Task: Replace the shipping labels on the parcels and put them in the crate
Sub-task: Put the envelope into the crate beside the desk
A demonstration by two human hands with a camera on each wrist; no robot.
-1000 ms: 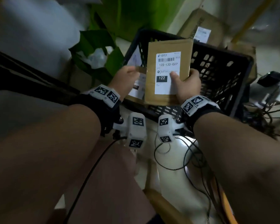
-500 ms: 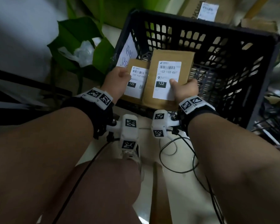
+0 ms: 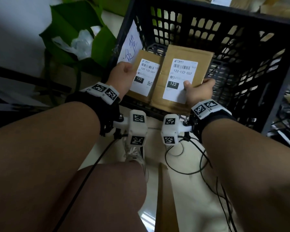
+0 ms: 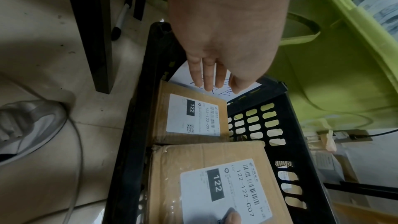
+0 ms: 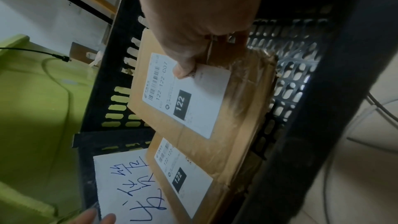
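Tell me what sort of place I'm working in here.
Probably a small parcel-handling or back-room packing spot: labelled cardboard parcels going into a black crate, more labelled boxes behind it, cables on the floor.

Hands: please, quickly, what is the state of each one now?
Left hand: open, fingers straight, holding nothing.
Right hand: holds the big parcel, thumb on its label.

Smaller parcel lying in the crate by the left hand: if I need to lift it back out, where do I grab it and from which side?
Take the smaller parcel by its far edge, from above. It lies flat against the crate's near wall, with the bigger parcel close on its right, held by the right hand. The left hand hovers open beside it.
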